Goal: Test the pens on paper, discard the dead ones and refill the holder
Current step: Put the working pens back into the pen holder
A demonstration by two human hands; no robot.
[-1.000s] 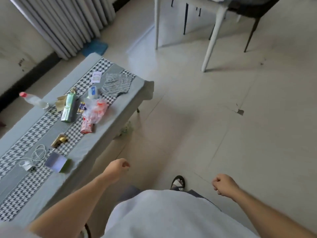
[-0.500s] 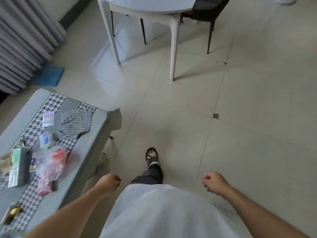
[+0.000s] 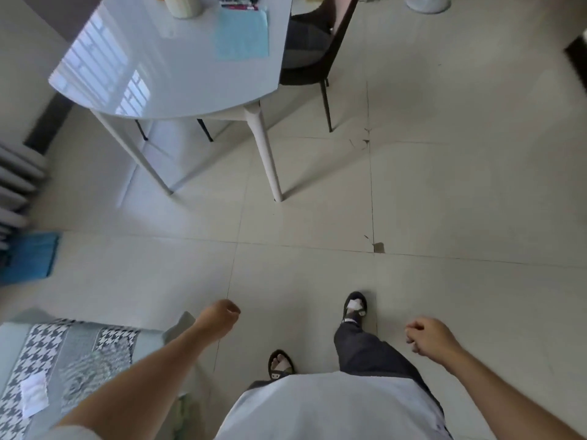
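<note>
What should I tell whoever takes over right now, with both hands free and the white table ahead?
Left hand: loosely curled, holds nothing.
Right hand: loosely curled, holds nothing.
The person stands on the tiled floor, short of the white table.
On that table: a blue sheet of paper, what look like pens at its far end, and a pale cup that may be the holder, cut off by the frame's edge.
A dark chair is at the table's right side.
Done: no pen in hand.
Left: reach the table, test each pen on paper, bin dead ones, refill the holder.
</note>
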